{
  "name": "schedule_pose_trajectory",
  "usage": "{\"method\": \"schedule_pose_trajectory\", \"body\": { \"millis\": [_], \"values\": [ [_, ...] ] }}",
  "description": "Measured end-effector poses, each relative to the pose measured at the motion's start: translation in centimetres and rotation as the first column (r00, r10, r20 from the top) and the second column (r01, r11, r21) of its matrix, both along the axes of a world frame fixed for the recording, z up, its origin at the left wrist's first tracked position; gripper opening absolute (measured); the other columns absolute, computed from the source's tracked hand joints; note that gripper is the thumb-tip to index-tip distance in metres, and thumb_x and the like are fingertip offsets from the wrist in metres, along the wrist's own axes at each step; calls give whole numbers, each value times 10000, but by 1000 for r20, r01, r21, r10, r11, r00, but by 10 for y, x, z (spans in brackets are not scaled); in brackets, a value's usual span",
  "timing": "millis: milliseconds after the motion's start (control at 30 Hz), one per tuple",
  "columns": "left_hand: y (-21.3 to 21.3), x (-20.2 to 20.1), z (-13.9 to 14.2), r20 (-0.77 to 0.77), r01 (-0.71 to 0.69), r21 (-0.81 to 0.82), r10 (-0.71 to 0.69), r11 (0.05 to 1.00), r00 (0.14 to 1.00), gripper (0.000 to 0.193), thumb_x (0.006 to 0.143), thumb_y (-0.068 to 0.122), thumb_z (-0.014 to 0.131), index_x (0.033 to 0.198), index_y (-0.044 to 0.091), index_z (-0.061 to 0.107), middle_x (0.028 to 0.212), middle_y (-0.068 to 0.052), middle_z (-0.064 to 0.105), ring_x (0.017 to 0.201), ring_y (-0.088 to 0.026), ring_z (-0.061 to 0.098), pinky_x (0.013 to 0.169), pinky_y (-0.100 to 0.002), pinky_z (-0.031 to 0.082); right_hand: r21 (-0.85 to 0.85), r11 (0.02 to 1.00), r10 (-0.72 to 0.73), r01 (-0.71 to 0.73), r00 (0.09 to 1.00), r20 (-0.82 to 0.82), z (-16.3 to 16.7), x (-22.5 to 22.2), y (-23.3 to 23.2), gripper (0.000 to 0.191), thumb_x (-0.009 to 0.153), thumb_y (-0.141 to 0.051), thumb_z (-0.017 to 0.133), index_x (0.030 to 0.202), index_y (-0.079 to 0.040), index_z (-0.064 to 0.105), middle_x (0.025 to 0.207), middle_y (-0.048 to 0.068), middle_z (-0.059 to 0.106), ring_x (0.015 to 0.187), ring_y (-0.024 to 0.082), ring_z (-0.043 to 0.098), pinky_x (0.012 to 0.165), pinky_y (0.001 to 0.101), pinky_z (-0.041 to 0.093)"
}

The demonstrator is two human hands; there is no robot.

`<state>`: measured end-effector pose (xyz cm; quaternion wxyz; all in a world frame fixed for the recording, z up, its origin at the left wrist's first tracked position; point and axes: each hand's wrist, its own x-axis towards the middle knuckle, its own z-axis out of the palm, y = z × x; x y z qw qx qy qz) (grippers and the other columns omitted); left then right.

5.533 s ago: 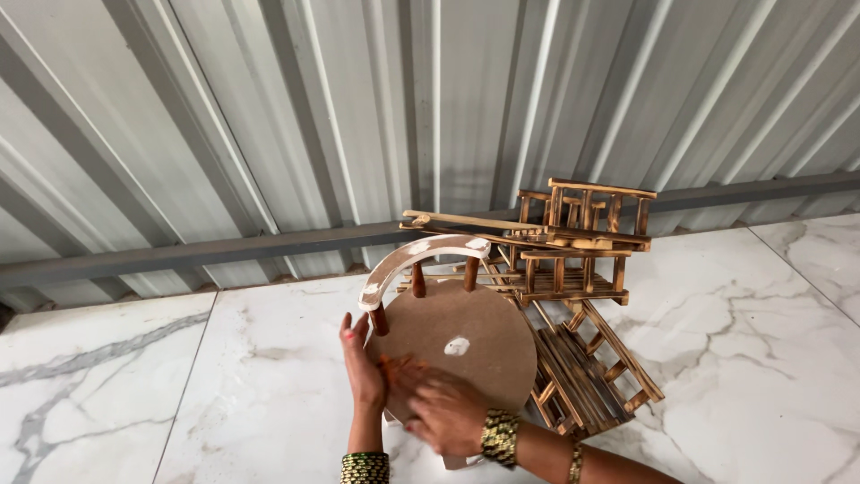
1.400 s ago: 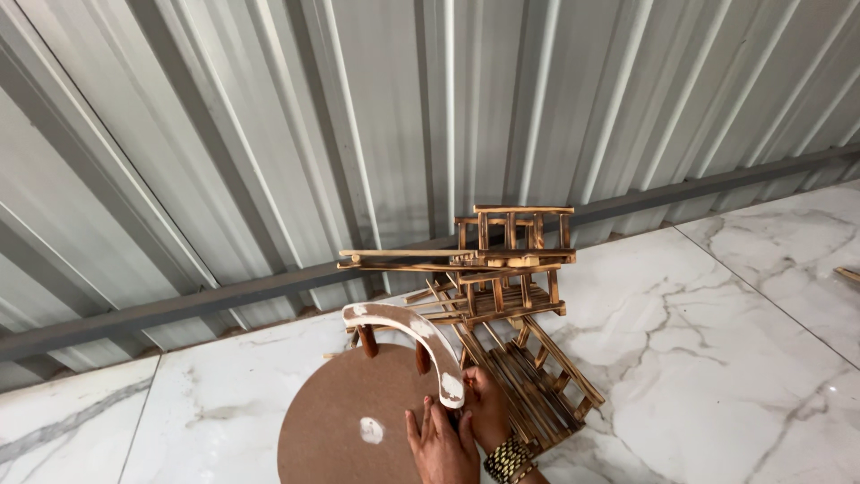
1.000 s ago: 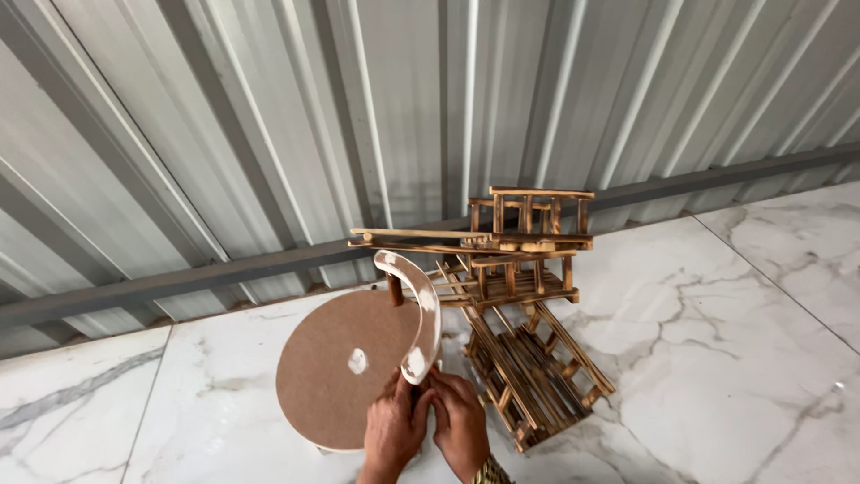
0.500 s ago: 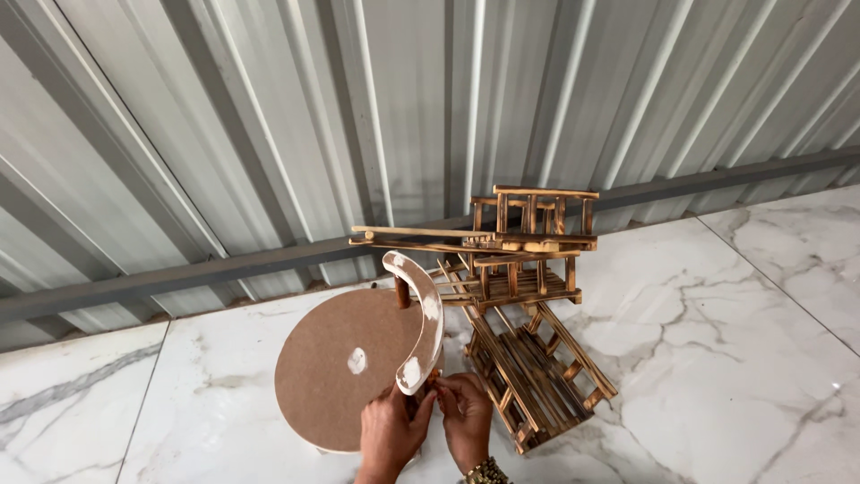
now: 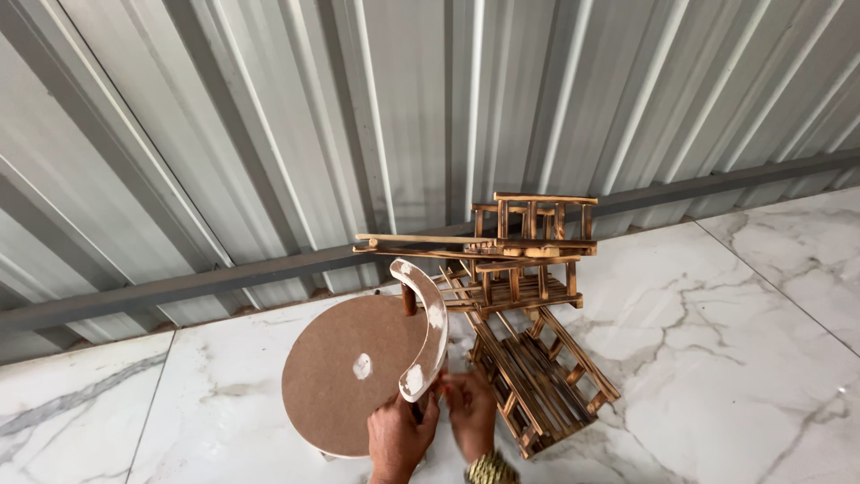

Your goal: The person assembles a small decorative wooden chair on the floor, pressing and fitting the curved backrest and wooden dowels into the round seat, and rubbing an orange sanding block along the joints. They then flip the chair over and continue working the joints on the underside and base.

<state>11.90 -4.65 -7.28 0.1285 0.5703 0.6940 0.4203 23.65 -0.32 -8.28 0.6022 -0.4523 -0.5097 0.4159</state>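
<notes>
A small round wooden stool (image 5: 345, 372) with a brown seat stands on the marble floor. A curved pale wooden backrest (image 5: 428, 328) rises on short dark posts along the seat's right rim. My left hand (image 5: 400, 439) grips the near end of that backrest at its post. My right hand (image 5: 470, 414) is right beside it, fingers curled at the same post, touching the stool's edge. A beaded bracelet (image 5: 491, 470) shows on my right wrist.
A stack of slatted wooden racks (image 5: 528, 260) stands just right of the stool, with one rack (image 5: 542, 376) leaning on the floor beside my right hand. A corrugated metal wall (image 5: 358, 125) rises behind. White marble floor (image 5: 735, 341) stretches to the right.
Over the earlier frames the stool was turned, so the backrest went from the far rim to the right rim. Both hands moved with it and now stay at its near end.
</notes>
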Motion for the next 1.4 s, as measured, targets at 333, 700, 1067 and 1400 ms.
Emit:
{"method": "schedule_pose_trajectory", "body": {
  "millis": [333, 700, 1067, 1400],
  "values": [
    [-2, -7, 0, -59, 25, 138, -17, 990, 998, 256, 769, 298, 791, 778, 62, 694, 592, -119, 684, 531, -358, 668, 528, -474, 533, -18, 988, 148, -154, 973, -179, 9, -4, 67, 174, 921, -5, 578, 1007, 20, 727, 867, 66, 755, 732, 94, 668, 664, 240, 550],
    [-11, -16, 5, 9, 71, 71, -72, 995, 997, 221, 715, 258, 814, 731, 67, 703, 519, -102, 646, 460, -321, 641, 509, -442, 527, -283, 951, 44, -125, 960, -277, 1, 2, 40, 162, 913, -55, 618, 1009, 13, 729, 868, 63, 767, 740, 121, 688, 701, 266, 582],
    [-31, -67, 5, -197, 117, 385, -43, 915, 979, 278, 660, 214, 774, 882, 54, 725, 780, -127, 720, 690, -340, 699, 623, -433, 569, -118, 993, 54, -31, 979, 197, -20, -1, 62, 83, 966, -79, 690, 980, -34, 758, 891, 99, 752, 768, 158, 707, 699, 293, 587],
    [-29, -75, -27, -147, -156, 383, 227, 911, 963, 275, 714, 207, 807, 972, 124, 760, 1072, -49, 773, 1093, -296, 688, 1099, -443, 421, 73, 996, 38, -45, 994, 98, -48, -3, 52, 99, 951, 15, 626, 906, -4, 713, 928, 50, 645, 717, 119, 643, 654, 242, 563]
  ]
}}
